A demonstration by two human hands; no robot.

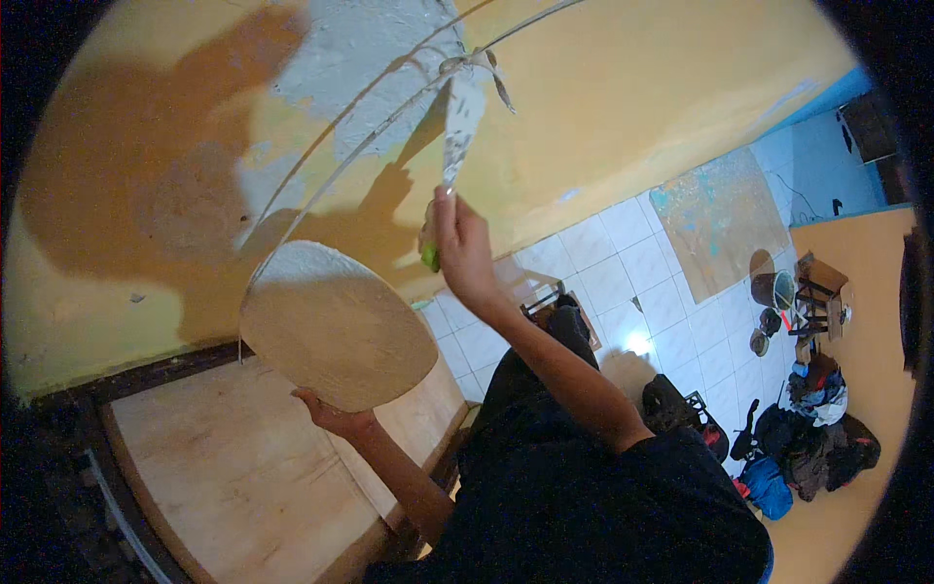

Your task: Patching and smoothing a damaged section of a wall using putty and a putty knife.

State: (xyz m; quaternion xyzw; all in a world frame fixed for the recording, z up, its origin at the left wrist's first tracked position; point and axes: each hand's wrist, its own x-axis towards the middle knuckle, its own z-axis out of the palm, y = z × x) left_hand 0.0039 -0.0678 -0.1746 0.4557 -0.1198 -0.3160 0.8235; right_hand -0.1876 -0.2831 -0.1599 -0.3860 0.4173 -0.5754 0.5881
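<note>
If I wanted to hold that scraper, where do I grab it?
Grab the scraper by its green handle at the bottom, coming from below, like the right hand does. The flat blade points up at the wall and carries plaster.

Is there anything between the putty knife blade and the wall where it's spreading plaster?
Nothing visible. The right hand holds the putty knife up with its blade at the grey plaster patch on the yellow wall. The left hand keeps the round board lower, to the side.
</note>
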